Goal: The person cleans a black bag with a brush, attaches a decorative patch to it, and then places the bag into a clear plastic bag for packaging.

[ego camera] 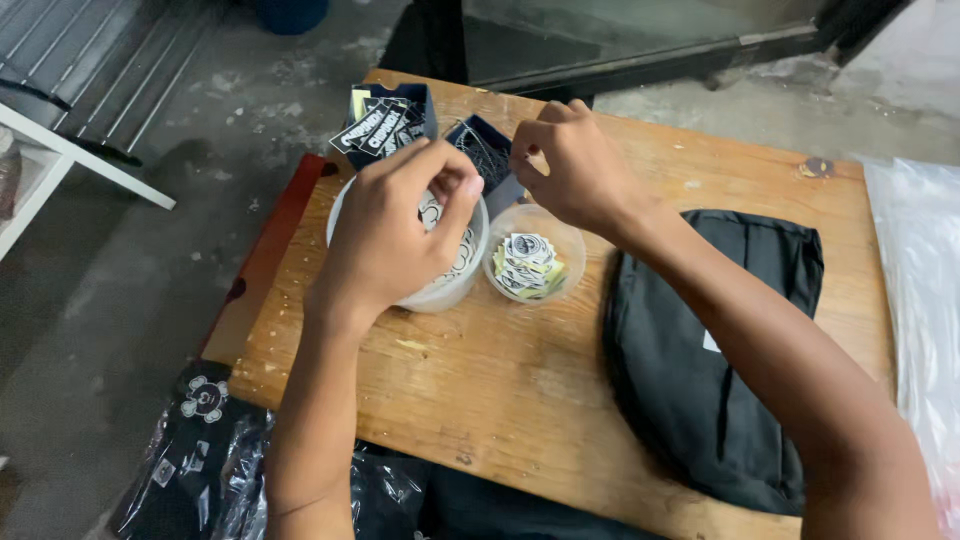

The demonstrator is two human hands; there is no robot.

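My left hand hovers over a round white tub of printed tags, with fingers curled and pinched near the tub's top. My right hand is closed above a small dark blue box that holds thin strings or pins; whether it pinches something is hard to see. Beside the white tub stands a clear round cup with black-and-white stickers inside. Both containers sit on a wooden table.
Another dark blue box of black printed labels stands at the table's far edge. A folded black garment lies on the right. Black clothes in clear plastic bags lie at the near left. A clear plastic sheet is at far right.
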